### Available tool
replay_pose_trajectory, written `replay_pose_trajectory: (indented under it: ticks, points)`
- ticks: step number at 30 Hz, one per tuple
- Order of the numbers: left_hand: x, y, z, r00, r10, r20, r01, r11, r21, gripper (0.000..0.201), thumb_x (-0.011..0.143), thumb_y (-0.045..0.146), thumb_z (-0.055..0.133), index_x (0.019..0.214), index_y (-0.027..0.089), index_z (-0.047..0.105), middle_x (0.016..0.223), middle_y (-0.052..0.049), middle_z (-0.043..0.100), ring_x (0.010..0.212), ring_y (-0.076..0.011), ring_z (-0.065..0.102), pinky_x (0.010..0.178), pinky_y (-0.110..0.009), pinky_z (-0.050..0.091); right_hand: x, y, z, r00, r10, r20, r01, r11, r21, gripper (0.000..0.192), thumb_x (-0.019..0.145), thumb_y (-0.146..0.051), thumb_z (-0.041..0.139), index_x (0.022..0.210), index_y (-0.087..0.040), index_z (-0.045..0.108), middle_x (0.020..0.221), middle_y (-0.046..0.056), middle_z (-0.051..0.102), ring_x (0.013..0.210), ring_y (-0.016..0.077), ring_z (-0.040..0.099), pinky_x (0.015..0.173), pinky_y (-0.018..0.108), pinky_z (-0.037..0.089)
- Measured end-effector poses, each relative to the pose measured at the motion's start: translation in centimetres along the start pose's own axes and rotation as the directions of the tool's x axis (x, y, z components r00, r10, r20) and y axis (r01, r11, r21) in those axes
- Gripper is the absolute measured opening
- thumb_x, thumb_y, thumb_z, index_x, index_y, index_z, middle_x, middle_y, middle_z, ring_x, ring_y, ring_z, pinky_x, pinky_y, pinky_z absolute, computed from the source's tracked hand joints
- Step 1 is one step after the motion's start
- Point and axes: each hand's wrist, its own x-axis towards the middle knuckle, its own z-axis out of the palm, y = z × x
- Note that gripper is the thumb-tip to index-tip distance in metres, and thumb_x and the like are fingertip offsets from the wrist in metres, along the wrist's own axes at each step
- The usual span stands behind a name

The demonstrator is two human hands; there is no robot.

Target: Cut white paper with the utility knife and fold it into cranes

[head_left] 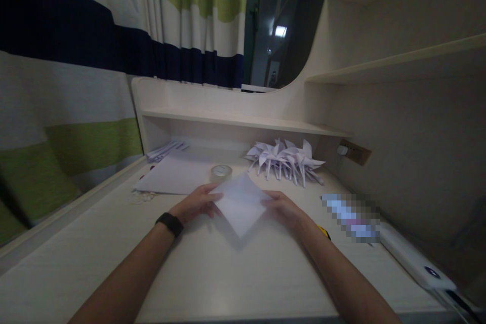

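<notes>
Bare forearms, black wristband [169, 224]

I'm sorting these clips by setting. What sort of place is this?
Probably a study desk in a bedroom or dorm: a pale desk with built-in shelves, a striped curtain beside a window, and folded paper cranes behind the paper square both hands hold.

Head camera, close, looking forward-down over desk [228, 273].
</notes>
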Motion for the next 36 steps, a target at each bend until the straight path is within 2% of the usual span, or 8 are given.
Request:
replay_pose_trajectory:
  ticks: [6,11,15,19,24,28,33,36]
  points:
    - [1.2,-1.1,0.9,0.957,0.056,-0.286,-0.115,0.974,-0.196,0.066,0.071,0.032,0.076,0.126,0.024,0.040,0.101,-0.009,0.066,0.076,-0.0188,0.067,0.073,-0.037,0.054,1.2,0.5,1.0,0.975,-0.089,-0.205,0.121,0.981,0.149,0.038,0.063,-0.007,0.066,0.101,-0.013,0.069,0.095,0.010,0.070,0.073,0.0199,0.069,0.066,0.032,0.058]
    - [1.8,-1.9,2.3,0.972,0.110,-0.208,-0.164,0.952,-0.260,0.048,0.070,0.037,0.076,0.103,0.024,0.042,0.095,-0.006,0.064,0.076,-0.0189,0.066,0.075,-0.042,0.051,1.7,1.0,2.8,0.925,-0.107,-0.365,0.202,0.951,0.235,0.040,0.067,-0.008,0.064,0.106,-0.017,0.065,0.099,0.007,0.069,0.073,0.0186,0.070,0.074,0.034,0.059]
    - [1.9,-2.5,3.0,0.975,0.147,-0.165,-0.176,0.969,-0.173,0.035,0.071,0.038,0.073,0.090,0.020,0.050,0.085,-0.004,0.061,0.073,-0.0179,0.062,0.065,-0.032,0.049,1.6,1.6,3.7,0.938,-0.142,-0.317,0.206,0.963,0.176,0.046,0.069,-0.015,0.069,0.114,-0.020,0.061,0.102,0.006,0.069,0.071,0.0185,0.070,0.072,0.034,0.059]
    - [1.6,-2.1,3.3,0.947,0.198,-0.255,-0.200,0.980,0.019,0.034,0.065,0.031,0.074,0.091,0.018,0.056,0.083,-0.003,0.060,0.069,-0.0170,0.058,0.058,-0.026,0.043,1.6,2.0,3.6,0.942,-0.178,-0.285,0.200,0.978,0.050,0.051,0.067,-0.023,0.075,0.115,-0.019,0.060,0.099,0.005,0.070,0.075,0.0209,0.068,0.069,0.036,0.058]
    - [1.1,-1.1,3.4,0.923,0.282,-0.261,-0.234,0.952,0.199,0.032,0.066,0.025,0.069,0.096,0.018,0.059,0.090,-0.005,0.064,0.078,-0.0200,0.057,0.066,-0.027,0.041,1.4,1.5,2.9,0.963,-0.128,-0.238,0.149,0.986,0.076,0.037,0.077,-0.041,0.066,0.104,-0.017,0.064,0.095,0.008,0.070,0.081,0.0226,0.067,0.067,0.038,0.057]
    - [1.2,-1.2,3.4,0.922,0.274,-0.273,-0.206,0.945,0.254,0.032,0.067,0.024,0.067,0.097,0.017,0.060,0.090,-0.005,0.064,0.079,-0.0209,0.057,0.069,-0.028,0.042,1.6,1.5,2.5,0.966,-0.108,-0.234,0.129,0.989,0.075,0.035,0.078,-0.046,0.063,0.098,-0.017,0.065,0.079,0.007,0.071,0.065,0.0198,0.067,0.062,0.035,0.056]
    - [1.4,-1.5,3.3,0.888,0.357,-0.291,-0.314,0.932,0.183,0.047,0.067,0.024,0.069,0.112,0.019,0.056,0.114,-0.009,0.060,0.099,-0.0235,0.057,0.082,-0.030,0.044,2.0,2.3,2.1,0.955,-0.116,-0.273,0.121,0.993,0.000,0.038,0.067,-0.029,0.071,0.103,-0.018,0.064,0.084,0.007,0.072,0.064,0.0195,0.067,0.059,0.030,0.052]
    - [1.5,-1.6,3.3,0.908,0.310,-0.281,-0.308,0.950,0.052,0.061,0.067,0.026,0.071,0.123,0.021,0.050,0.122,-0.010,0.057,0.099,-0.0231,0.058,0.082,-0.031,0.045,2.1,2.5,2.2,0.951,-0.159,-0.267,0.154,0.987,-0.037,0.052,0.063,-0.022,0.070,0.114,-0.019,0.060,0.090,0.007,0.072,0.069,0.0220,0.068,0.059,0.030,0.052]
